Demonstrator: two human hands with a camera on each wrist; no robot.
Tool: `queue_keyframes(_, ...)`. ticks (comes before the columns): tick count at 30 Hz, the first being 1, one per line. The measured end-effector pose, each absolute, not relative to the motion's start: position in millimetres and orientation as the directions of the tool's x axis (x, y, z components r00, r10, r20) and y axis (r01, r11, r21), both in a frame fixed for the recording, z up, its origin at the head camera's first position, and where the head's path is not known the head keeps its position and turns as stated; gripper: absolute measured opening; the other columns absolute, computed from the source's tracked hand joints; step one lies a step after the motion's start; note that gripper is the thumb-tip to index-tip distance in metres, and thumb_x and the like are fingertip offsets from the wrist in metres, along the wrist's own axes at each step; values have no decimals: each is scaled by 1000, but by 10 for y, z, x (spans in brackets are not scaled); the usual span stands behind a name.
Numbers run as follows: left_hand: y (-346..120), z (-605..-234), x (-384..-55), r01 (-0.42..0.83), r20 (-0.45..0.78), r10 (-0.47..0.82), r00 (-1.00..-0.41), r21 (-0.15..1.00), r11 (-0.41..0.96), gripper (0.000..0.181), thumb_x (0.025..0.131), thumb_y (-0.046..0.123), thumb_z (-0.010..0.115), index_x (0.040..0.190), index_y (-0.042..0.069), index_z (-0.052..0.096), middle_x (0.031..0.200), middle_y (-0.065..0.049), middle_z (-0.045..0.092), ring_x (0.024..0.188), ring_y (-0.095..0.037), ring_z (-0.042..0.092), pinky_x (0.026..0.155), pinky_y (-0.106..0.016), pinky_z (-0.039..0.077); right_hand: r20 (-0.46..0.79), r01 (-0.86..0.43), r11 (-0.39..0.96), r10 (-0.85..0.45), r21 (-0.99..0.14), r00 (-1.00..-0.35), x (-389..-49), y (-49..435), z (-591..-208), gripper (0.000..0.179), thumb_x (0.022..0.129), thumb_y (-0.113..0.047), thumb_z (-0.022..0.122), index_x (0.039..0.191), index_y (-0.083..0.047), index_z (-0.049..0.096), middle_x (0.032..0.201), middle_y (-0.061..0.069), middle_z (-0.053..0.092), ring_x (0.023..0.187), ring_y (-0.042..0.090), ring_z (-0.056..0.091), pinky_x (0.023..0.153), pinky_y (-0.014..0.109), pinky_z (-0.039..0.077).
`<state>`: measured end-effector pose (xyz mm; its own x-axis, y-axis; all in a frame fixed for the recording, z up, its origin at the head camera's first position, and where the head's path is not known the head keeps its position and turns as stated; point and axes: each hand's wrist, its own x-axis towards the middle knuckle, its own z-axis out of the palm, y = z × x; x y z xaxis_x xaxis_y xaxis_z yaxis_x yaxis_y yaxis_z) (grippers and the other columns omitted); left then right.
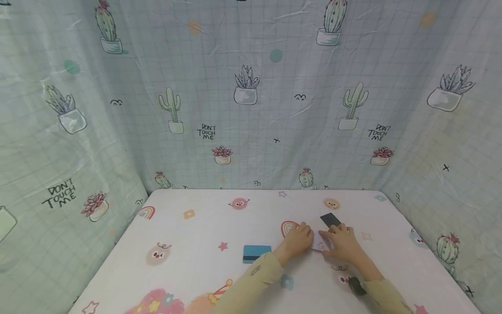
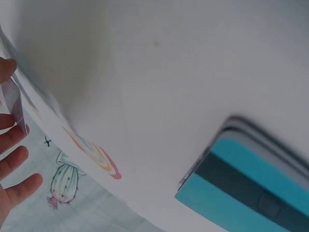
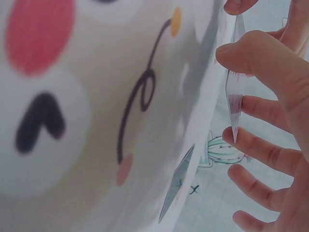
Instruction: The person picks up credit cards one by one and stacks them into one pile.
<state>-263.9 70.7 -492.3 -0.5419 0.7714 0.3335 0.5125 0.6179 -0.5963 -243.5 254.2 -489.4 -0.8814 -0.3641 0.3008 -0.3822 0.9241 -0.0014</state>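
A thin pale lilac card [image 1: 319, 241] [image 3: 233, 99] is held a little above the table between both hands. My left hand [image 1: 300, 239] [image 2: 12, 164] pinches its left side between thumb and fingers. On the right side, my right hand [image 1: 344, 244] [image 3: 275, 106] grips the same card, thumb on the near face and fingertips on the far one. Just beyond the right hand lies a dark flat card [image 1: 330, 219] [image 3: 176, 183], partly covered by the fingers in the head view. Left of the left forearm rests a flat teal case [image 1: 255, 250] [image 2: 227, 164] with a dark band and round snap.
A white cloth [image 1: 188, 244] printed with cartoon faces, stars and rainbows covers the table. Curtains [image 1: 243, 131] with cactus prints hang behind and at both sides. A dark device [image 1: 357, 286] sits at the right wrist.
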Motion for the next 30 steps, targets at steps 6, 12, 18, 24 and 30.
queue_keyframes(6, 676, -4881, -2593, 518, 366, 773, -518, -585, 624, 19, 86, 29, 50, 101, 23, 60, 94, 10, 57, 89, -7, 49, 76, -23, 43, 314, -380, 925, -356, -17, -880, -2395, 2533, -4865, 57, 56, -40, 77, 107, -19, 64, 86, 0, 54, 83, 23, 45, 74, 50, 35)
queue_keyframes(12, 633, -4844, -2560, 555, 397, 774, -494, -541, 632, 21, 81, 31, 56, 99, 21, 60, 94, 9, 57, 90, -8, 50, 80, -25, 44, 354, -404, 915, -372, -18, -858, -2341, 2515, -4827, 58, 54, -39, 79, 106, -19, 65, 85, -1, 54, 81, 23, 45, 72, 49, 36)
queue_keyframes(18, 586, -4812, -2526, 575, 391, 767, -509, -509, 641, 27, 79, 34, 59, 101, 19, 59, 95, 7, 56, 90, -9, 50, 80, -26, 44, 362, -414, 910, -380, -20, -851, -2295, 2466, -4769, 60, 51, -38, 80, 106, -20, 65, 85, -2, 53, 81, 23, 44, 71, 48, 36)
queue_keyframes(24, 542, -4761, -2489, 571, 391, 751, -532, -490, 659, 32, 78, 39, 61, 102, 19, 58, 96, 7, 56, 91, -10, 49, 76, -26, 41, 345, -407, 913, -373, -27, -861, -2267, 2410, -4719, 60, 52, -37, 80, 107, -20, 64, 86, -2, 53, 83, 23, 44, 74, 51, 37)
queue_keyframes(30, 482, -4743, -2447, 590, 423, 743, -519, -453, 669, 29, 77, 35, 62, 100, 18, 58, 97, 6, 57, 93, -9, 49, 77, -26, 42, 355, -423, 905, -386, -32, -852, -2257, 2372, -4707, 59, 53, -37, 80, 108, -20, 64, 85, -4, 52, 80, 20, 42, 73, 49, 37)
